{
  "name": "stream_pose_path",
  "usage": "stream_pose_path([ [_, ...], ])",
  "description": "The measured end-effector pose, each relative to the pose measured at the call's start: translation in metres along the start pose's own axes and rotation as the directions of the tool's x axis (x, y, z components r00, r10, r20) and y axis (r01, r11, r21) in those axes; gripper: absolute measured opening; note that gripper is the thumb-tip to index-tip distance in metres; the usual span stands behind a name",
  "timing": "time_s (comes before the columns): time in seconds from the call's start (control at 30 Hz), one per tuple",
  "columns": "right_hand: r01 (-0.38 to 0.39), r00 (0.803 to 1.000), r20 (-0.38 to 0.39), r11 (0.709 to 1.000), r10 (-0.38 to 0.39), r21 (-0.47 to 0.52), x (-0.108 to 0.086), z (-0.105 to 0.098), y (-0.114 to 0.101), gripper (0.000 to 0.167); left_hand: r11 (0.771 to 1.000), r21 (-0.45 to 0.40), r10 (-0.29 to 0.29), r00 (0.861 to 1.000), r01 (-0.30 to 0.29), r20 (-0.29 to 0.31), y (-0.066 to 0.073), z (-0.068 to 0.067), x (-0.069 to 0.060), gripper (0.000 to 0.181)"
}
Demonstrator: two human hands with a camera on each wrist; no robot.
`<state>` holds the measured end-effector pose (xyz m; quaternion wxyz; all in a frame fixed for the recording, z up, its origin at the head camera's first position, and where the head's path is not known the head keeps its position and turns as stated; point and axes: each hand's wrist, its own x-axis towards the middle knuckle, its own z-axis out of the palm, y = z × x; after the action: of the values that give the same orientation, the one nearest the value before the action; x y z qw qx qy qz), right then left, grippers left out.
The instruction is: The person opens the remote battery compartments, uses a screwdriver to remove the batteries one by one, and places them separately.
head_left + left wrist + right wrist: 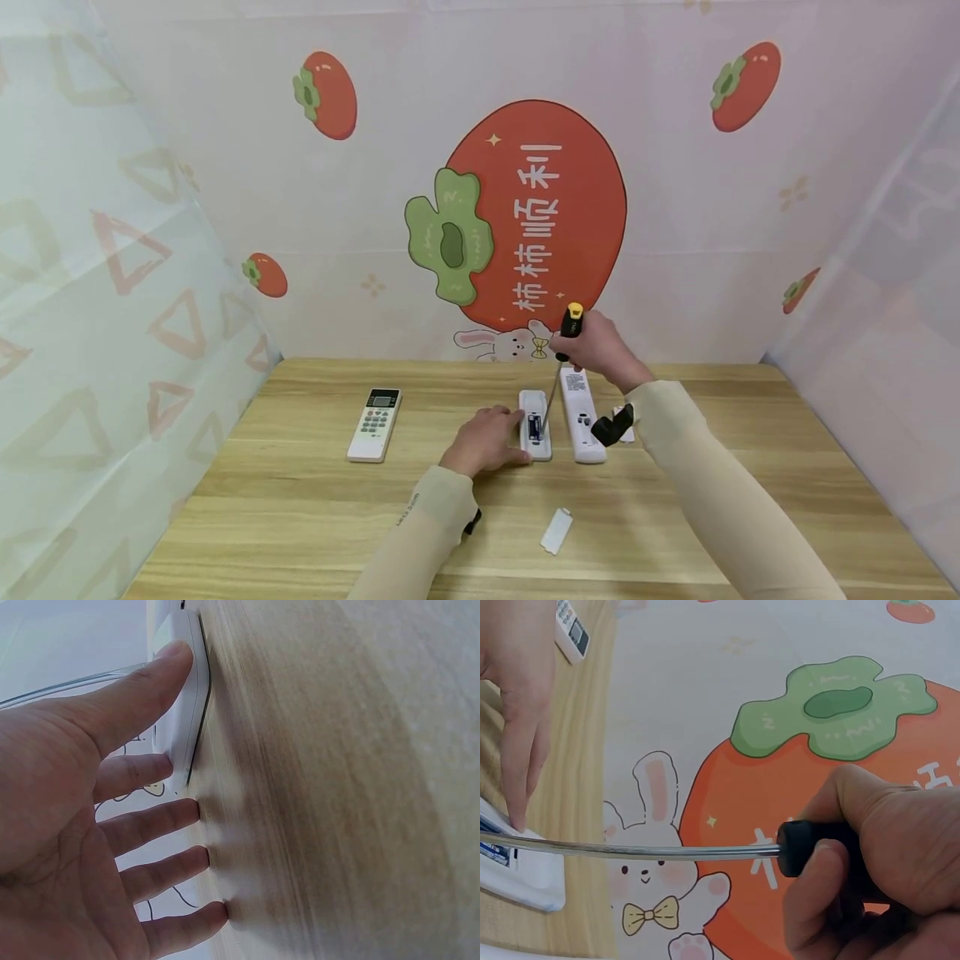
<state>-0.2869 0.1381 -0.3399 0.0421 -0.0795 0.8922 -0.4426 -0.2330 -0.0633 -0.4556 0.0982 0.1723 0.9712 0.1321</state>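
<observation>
A white remote control (536, 450) lies face down on the table, its battery compartment uncovered, with dark blue batteries (535, 427) inside. My left hand (486, 440) rests beside it, thumb and index finger touching its left side and near end. In the left wrist view the other fingers (161, 817) are fairly straight, their tips at the tabletop. My right hand (603, 346) grips the black and yellow handle of a screwdriver (572, 327). Its long metal shaft (667, 851) slants down to the battery compartment. Exact contact at the tip is too small to tell.
Right of the remote lies a longer white remote (588, 437), back up. A loose white battery cover (557, 532) lies nearer the front, and another white piece (626, 432) is partly hidden by the right wrist. A third remote (375, 427) lies face up at left.
</observation>
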Motion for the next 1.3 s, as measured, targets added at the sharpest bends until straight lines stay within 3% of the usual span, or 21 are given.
stream_pose_path([
  [0.37, -0.020, 0.996, -0.091, 1.000, 0.018, -0.023, -0.003, 0.009, 0.001, 0.019, 1.000, -0.001, 0.007, 1.000, -0.007, 0.005, 0.000, -0.001, 0.001, 0.074],
  [0.83, 0.087, 0.996, 0.018, 0.993, -0.086, -0.078, -0.006, 0.007, -0.008, 0.011, 1.000, -0.008, 0.012, 1.000, -0.012, -0.002, -0.001, 0.000, 0.001, 0.074],
  [1.07, 0.033, 0.999, -0.023, 0.999, -0.034, -0.042, 0.000, 0.010, -0.005, 0.018, 1.000, -0.014, 0.011, 1.000, -0.011, -0.001, -0.002, 0.001, 0.002, 0.074],
  [1.3, -0.027, 0.999, -0.019, 0.999, 0.028, 0.037, 0.007, 0.001, 0.013, 0.021, 1.000, -0.018, 0.000, 1.000, 0.000, 0.007, -0.001, -0.001, 0.000, 0.075],
])
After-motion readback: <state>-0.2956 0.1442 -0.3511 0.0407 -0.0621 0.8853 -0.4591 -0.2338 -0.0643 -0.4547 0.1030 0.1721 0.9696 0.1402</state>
